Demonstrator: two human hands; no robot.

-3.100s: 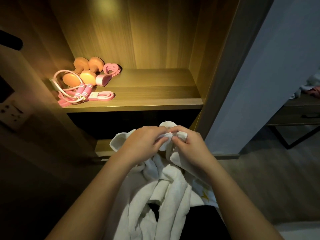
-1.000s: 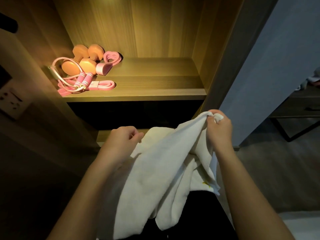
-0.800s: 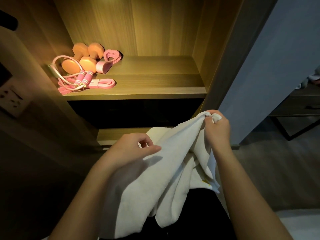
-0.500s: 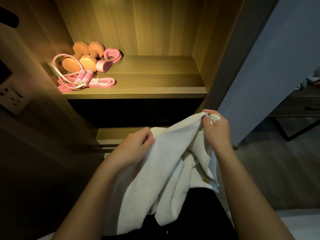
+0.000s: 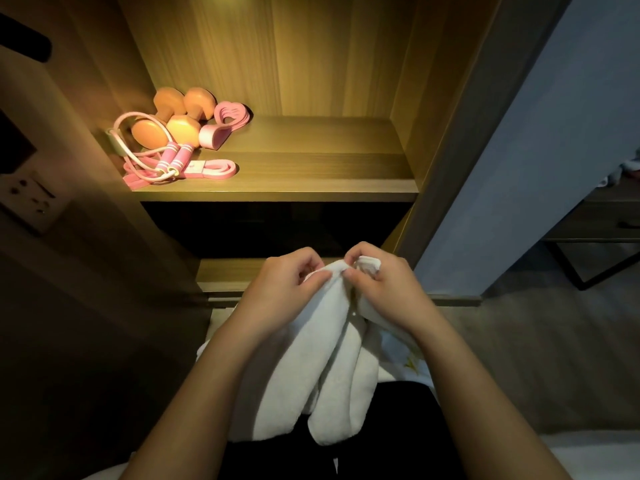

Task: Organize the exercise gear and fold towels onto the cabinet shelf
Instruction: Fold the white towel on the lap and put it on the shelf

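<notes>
your left hand (image 5: 287, 289) and right hand (image 5: 384, 289) both pinch the top edge of the white towel (image 5: 311, 368), close together. the towel hangs in folds below the lit shelf (image 5: 311, 174), where the pink gear (image 5: 173, 140) lies on the left.

Spotted a white towel (image 5: 311, 368), orange dumbbells (image 5: 181, 128), pink rope handles (image 5: 180, 157) banded white, pink straps (image 5: 216, 170), wood-grain brown shelf (image 5: 311, 164)

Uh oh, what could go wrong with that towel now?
The left hand and right hand pinch only the towel's top edge, so a slipped grip could drop it. The rest hangs in bunched folds, so the fold may come out crooked. The rope and dumbbells crowd the shelf's left side; a towel set there might knock them.
</notes>
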